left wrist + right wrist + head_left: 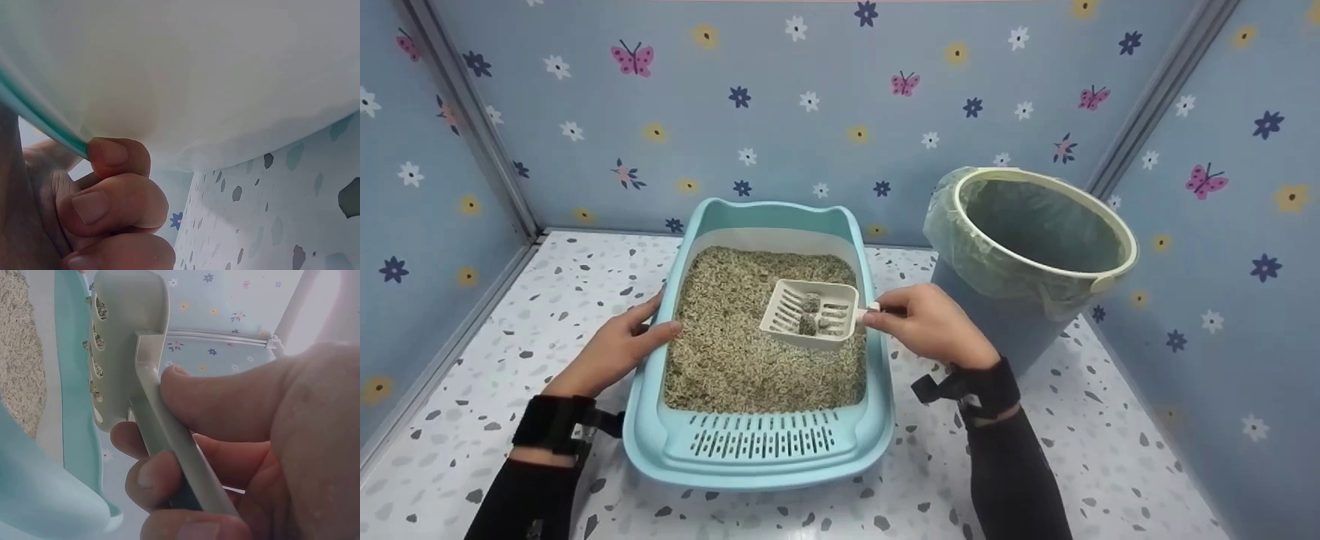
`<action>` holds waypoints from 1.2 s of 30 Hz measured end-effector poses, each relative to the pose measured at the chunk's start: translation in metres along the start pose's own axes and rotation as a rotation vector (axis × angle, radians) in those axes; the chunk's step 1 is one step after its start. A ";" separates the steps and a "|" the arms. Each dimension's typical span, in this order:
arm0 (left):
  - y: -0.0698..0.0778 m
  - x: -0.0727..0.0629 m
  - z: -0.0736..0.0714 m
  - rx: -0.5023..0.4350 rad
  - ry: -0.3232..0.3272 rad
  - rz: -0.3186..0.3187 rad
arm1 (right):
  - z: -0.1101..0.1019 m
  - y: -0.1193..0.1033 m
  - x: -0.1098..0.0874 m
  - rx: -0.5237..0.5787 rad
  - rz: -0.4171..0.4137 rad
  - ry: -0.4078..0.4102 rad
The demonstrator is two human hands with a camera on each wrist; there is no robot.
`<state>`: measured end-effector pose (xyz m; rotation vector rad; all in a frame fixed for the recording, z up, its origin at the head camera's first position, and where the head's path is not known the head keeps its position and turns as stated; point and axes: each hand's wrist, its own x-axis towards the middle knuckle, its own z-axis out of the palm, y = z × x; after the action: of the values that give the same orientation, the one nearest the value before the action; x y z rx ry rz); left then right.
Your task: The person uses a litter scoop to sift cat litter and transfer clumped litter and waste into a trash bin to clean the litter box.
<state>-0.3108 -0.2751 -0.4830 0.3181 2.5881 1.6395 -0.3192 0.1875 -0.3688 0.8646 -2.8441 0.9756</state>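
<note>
- Dark sleeves (pixel 1016 480) reach in from the bottom edge, and each wrist wears a black strap (pixel 556 424).
- Beneath everything spreads a white surface (pixel 960 487) speckled with grey chips.
- The light-blue litter box (pixel 765 471) stands on it, its slotted, low end nearest the person and its raised end toward the back.
- At the box's left side, the left hand (pixel 622 345) is clamped on the rim: the thumb lies over the top edge, and the left wrist view shows fingers curled beneath it.
- Tan, grainy litter (pixel 720 337) covers the inside of the box.
- The right hand (pixel 934 319), beyond the box's right rim, pinches the handle of a pale slotted scoop (pixel 814 343) between thumb and fingers.
- The scoop's head is above the litter, in the right half of the box, its handle reaching across the right rim.
- Two darker clumps (pixel 808 325) lie in the scoop, and the right wrist view shows grains at its slots.
- Behind the right hand stands a blue-grey bin (pixel 1001 322), its translucent liner (pixel 952 236) folded outward under a cream ring (pixel 1039 263).
- Farthest back, a blue wall (pixel 810 161) carries flowers and pink butterflies.
</note>
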 end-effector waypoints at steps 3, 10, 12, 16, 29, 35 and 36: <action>0.000 0.000 -0.001 0.009 0.004 -0.004 | -0.008 -0.004 0.000 -0.008 0.028 0.026; -0.001 -0.001 -0.001 0.030 0.011 -0.012 | -0.038 -0.015 0.002 -0.055 0.061 0.083; -0.001 -0.001 -0.001 0.025 0.009 -0.012 | -0.050 -0.020 0.002 -0.066 0.081 0.104; -0.002 0.000 0.000 0.019 -0.001 -0.019 | -0.077 -0.027 0.000 -0.098 0.120 0.139; -0.001 -0.001 -0.002 -0.004 -0.007 -0.020 | -0.149 -0.013 -0.017 -0.168 0.220 0.274; -0.002 0.000 -0.001 -0.004 -0.007 -0.022 | -0.171 0.004 -0.023 -0.198 0.306 0.291; -0.002 0.000 -0.002 -0.004 -0.004 -0.023 | -0.174 0.006 -0.025 -0.201 0.318 0.293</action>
<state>-0.3117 -0.2772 -0.4838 0.2905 2.5756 1.6343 -0.3296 0.3032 -0.2367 0.2329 -2.8020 0.7422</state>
